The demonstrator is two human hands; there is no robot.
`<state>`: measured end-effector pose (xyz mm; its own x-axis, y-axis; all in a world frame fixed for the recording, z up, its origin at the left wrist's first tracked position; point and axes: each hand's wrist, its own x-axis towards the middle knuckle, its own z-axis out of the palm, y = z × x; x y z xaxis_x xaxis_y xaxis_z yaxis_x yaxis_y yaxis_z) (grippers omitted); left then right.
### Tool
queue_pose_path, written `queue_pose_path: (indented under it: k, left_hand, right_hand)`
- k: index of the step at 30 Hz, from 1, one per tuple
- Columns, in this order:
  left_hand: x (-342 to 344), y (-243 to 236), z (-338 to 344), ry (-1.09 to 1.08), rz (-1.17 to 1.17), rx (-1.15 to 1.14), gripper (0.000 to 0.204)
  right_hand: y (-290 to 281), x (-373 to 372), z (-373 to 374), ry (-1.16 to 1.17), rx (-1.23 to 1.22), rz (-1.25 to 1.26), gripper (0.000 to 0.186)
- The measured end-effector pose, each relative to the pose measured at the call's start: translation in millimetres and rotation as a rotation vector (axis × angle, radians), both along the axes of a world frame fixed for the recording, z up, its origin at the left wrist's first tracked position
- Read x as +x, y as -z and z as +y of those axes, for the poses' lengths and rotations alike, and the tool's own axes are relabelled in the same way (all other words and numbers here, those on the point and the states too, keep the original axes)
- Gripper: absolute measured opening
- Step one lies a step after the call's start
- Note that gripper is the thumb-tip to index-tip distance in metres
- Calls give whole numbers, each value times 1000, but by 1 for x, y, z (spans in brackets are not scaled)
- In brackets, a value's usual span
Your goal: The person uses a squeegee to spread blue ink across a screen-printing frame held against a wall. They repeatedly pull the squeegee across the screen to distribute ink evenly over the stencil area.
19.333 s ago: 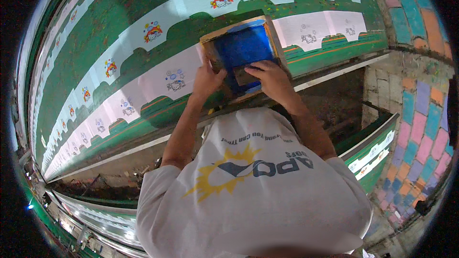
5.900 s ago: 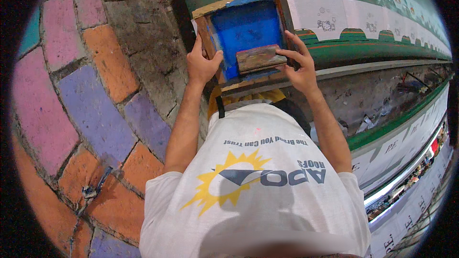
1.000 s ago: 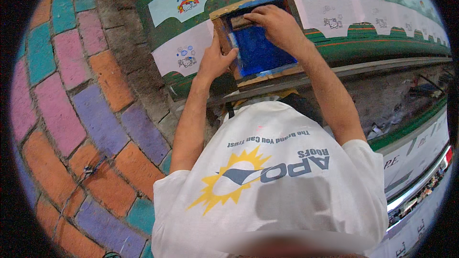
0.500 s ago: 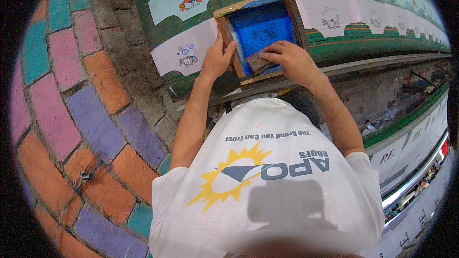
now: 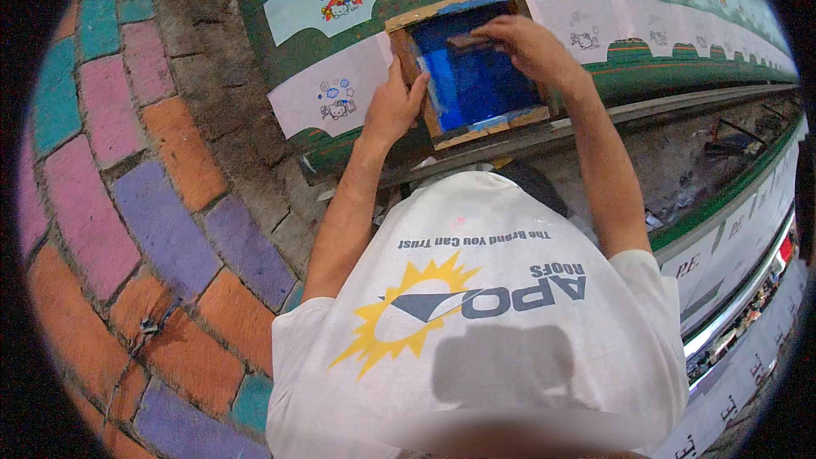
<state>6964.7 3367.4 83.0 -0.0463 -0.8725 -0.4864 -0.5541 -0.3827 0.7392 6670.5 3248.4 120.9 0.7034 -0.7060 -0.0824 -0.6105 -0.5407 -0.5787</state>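
A wooden screen-printing frame (image 5: 493, 129) with a blue-inked mesh (image 5: 493, 89) lies on the green table over the row of pale pink cut pieces. My left hand (image 5: 397, 106) grips its left side bar, thumb on top and fingers along the outer edge. Over the far part of the mesh, my right hand (image 5: 529, 44) pinches a small flat squeegee (image 5: 465, 41). Most of the mesh looks dark blue, with a brighter blue strip at its left. Just left of the frame, a pale pink piece (image 5: 297, 100) carries a cartoon print with blue clouds.
Farther back on the green table (image 5: 255, 0), a row of pale blue pieces (image 5: 297, 10) bears coloured rainbow prints. More pink pieces (image 5: 580, 27) with outline prints continue to the right. A ledge (image 5: 663, 102) runs along the table's near edge. Painted paving bricks (image 5: 166, 212) cover the ground at left.
My right hand has moved the squeegee from the near side of the mesh to the far side. Much of the mesh has turned darker, and the outline seen in it is gone from view.
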Motion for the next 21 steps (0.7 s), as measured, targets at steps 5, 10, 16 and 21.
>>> queue_pose_path:
  k: [5, 10, 16, 21]
  left_hand:
    - [-6, 11, -3, 16, -133, -94, 97]
    - [-14, 9, -5, 24, -203, -89, 108]
    - [-20, -6, -4, 6, -273, -87, 112]
    - [-58, -17, -8, -22, -265, -298, 112]
  right_hand:
    - [-18, -10, 78, 103, 46, 37, 58]
    - [-21, -10, 112, 163, -58, 41, 62]
    - [-14, -15, 119, 149, -144, -12, 57]
    - [-11, -54, 113, 168, -157, -13, 75]
